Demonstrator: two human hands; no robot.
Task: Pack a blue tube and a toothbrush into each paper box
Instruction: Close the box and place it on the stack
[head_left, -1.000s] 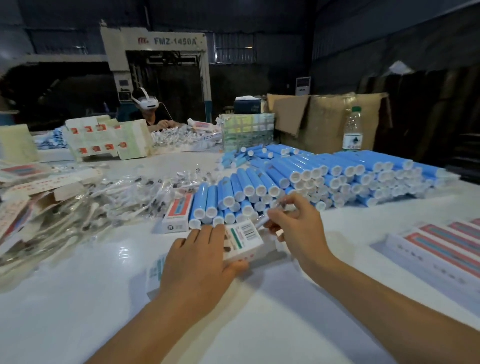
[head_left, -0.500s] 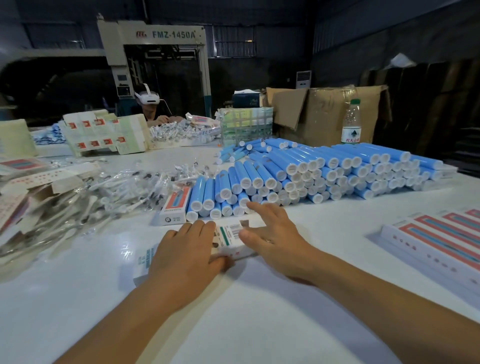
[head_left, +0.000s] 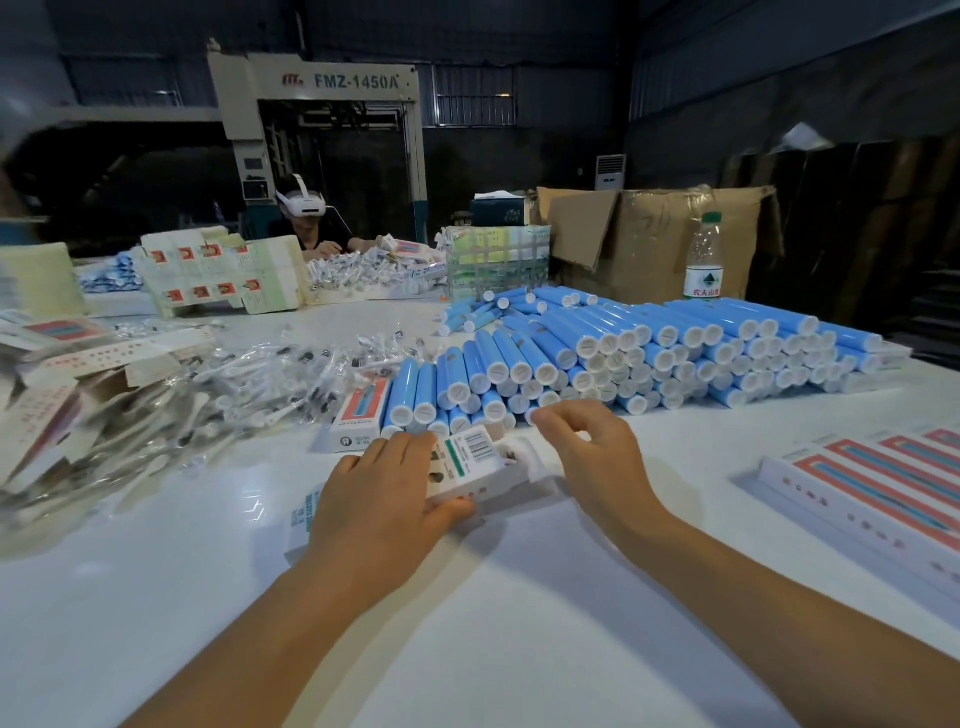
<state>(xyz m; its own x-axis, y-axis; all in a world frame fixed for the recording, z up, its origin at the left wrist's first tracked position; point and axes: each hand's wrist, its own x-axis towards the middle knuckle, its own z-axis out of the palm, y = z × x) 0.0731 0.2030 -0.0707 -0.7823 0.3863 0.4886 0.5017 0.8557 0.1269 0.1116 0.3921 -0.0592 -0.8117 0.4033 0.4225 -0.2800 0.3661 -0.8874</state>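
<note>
Box (head_left: 483, 467) lies on the white desk (head_left: 467, 623), left hand (head_left: 382, 499) clamped on it; right hand (head_left: 597, 457) curled loosely at its open end, dim warehouse behind.

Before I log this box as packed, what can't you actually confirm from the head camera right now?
- Paper box: the left hand covers most of it; contents hidden.
- Open end by the right hand: too blurred to tell a tube or toothbrush inside.
- Toothbrush pile: motion-blurred at the left edge.
- Finished boxes: cut off at right.
</note>
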